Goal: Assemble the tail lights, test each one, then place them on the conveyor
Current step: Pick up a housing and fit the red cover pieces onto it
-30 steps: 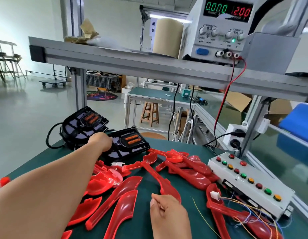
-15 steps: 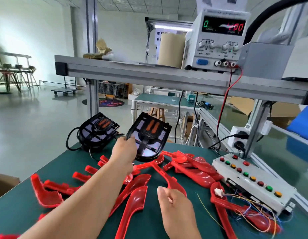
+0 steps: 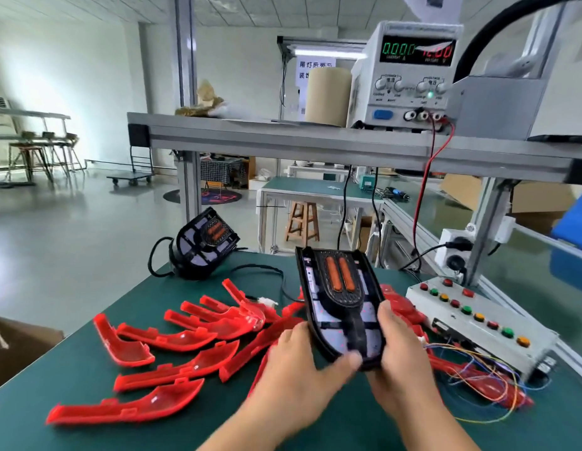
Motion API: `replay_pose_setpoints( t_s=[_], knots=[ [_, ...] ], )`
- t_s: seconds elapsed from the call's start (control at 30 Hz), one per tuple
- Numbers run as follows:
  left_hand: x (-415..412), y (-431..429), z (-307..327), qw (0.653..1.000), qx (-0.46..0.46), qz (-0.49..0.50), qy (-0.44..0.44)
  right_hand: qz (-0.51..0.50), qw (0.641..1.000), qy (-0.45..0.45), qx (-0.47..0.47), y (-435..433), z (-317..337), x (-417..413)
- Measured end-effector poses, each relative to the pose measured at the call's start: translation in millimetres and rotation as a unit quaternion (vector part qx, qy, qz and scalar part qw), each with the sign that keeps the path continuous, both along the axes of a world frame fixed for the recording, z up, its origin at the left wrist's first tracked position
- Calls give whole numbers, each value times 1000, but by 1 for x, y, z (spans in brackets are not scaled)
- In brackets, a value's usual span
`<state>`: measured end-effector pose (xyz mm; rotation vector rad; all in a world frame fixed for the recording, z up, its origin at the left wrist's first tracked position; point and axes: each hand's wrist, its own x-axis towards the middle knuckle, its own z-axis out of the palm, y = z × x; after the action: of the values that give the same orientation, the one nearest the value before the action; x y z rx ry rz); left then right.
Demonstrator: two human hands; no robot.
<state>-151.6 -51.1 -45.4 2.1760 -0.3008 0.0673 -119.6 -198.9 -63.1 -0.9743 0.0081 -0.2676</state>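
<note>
**Task item.** Black tail light housing (image 3: pixel 341 304), held up above the table (image 3: pixel 146 434) at lower centre of the frame. It is tilted, face towards the wearer, with two orange strips at its upper end.

**Grips.** The left grip (image 3: pixel 293 362) is curled round the housing's lower left edge, and its thumb lies across the near end, blurred. The right grip (image 3: pixel 400 359) clasps the lower right edge with the thumb on the face. Both are closed on the housing.

**Surroundings.**
- Red lenses (image 3: pixel 172 336) lie scattered over the table from lower left to centre, several overlapping. More lie under and behind the hands, partly hidden by them and by the housing.
- A white connector (image 3: pixel 267 301) sits among the lenses left of the housing.
- A second black housing (image 3: pixel 203 244) stands tilted at the table's far left edge, with a black cable (image 3: pixel 154 255) looped beside it.
- A white control box (image 3: pixel 478 323) with red, green and yellow buttons lies right of centre.
- Coloured wires (image 3: pixel 478 372) trail from the box's near end over further red parts.

**Overhead.** An aluminium shelf (image 3: pixel 283 141) crosses the middle of the frame.
- It carries a power supply (image 3: pixel 410 76) at upper right; the green digits read zeros and the red digits are blurred.
- A cardboard roll (image 3: pixel 327 96) stands just left of the supply.
- A red lead (image 3: pixel 423 190) drops from the supply's terminals behind the table.
</note>
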Motion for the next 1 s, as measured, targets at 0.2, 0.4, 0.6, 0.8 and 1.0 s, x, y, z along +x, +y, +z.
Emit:
replay_pose_setpoints(
  t_s=[0.2, 0.4, 0.6, 0.8, 1.0],
  knots=[
    [29, 58, -9, 910, 414, 16, 19, 56, 996, 7, 67, -30, 9, 5],
    [67, 73, -14, 905, 414, 71, 67, 143, 989, 32, -23, -48, 9, 0],
    [80, 71, -24, 911, 398, 101, 27, 226, 934, 126, -245, -49, 8, -15],
    [81, 76, -27, 909, 398, 118, 30, 293, 846, 158, -417, -50, 14, -25],
    [66, 72, -10, 936, 338, 97, -21, 169, 771, 100, -606, -42, 13, -18]
  ],
)
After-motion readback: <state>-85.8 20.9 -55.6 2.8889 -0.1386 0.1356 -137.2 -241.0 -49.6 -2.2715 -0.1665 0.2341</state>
